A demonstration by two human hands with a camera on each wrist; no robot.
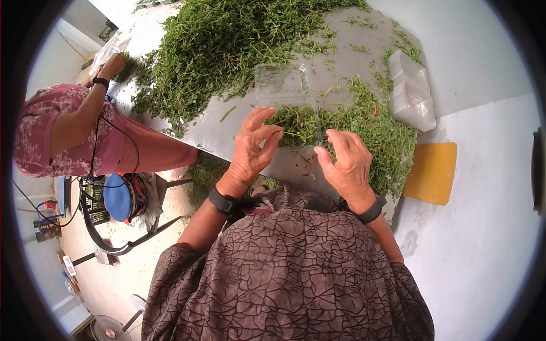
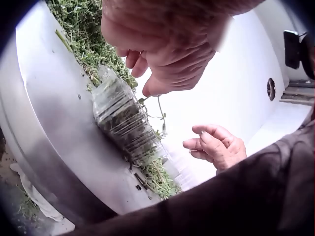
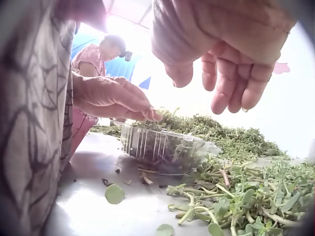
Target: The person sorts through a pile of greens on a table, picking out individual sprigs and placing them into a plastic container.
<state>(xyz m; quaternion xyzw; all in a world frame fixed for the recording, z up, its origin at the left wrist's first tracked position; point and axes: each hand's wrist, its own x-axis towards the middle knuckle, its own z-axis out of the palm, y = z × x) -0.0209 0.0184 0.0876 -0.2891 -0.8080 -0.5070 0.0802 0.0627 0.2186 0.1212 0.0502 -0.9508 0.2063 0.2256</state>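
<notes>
A clear plastic clamshell box (image 3: 147,142) rests on the metal table, its base filled with leafy green stems (image 1: 296,124) and its lid (image 1: 282,85) folded back. Over the box's left side, my left hand (image 1: 256,142) pinches a thin green sprig (image 2: 161,110) between thumb and fingertips. My right hand (image 1: 348,165) hovers by the right edge of the box, fingers loosely bent and apart, holding nothing. Loose stems (image 3: 236,196) lie on the table close below it.
A large heap of greens (image 1: 227,45) covers the table's far left. Stacked clear boxes (image 1: 412,94) stand at the right beside a wall, near a yellow board (image 1: 432,173). Another person (image 1: 74,125) works at the left, by a chair with a blue seat (image 1: 117,196).
</notes>
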